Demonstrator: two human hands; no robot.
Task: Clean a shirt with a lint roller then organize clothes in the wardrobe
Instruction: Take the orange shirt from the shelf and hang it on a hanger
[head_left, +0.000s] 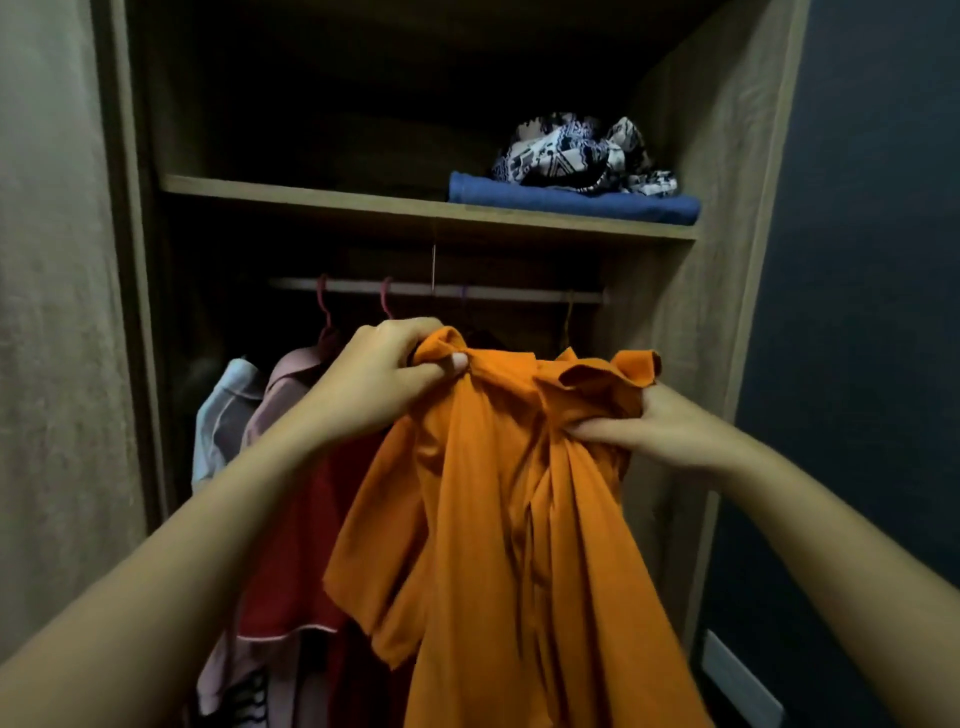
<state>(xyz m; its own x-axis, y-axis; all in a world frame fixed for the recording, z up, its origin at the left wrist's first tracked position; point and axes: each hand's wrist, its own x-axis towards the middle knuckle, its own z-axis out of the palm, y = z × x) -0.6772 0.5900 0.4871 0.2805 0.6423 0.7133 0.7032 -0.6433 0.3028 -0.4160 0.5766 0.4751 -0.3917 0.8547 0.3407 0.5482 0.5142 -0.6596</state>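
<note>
Before the open wardrobe (727, 208), an orange shirt (493, 519) hangs lengthwise from two hands: left hand (379, 374) clutching its shoulder, right hand (660, 431) bunching fabric lower; the clothes rail (519, 293) sits above, farther in (left hand nearer).

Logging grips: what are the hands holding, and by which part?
Both hold the orange shirt: left hand grips a top corner, right hand bunched cloth below the collar.

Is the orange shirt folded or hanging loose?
Loose, unfolded: left hand grips the orange fabric shirt at one shoulder, right hand pinches its gathered front, the rest drapes down.
</note>
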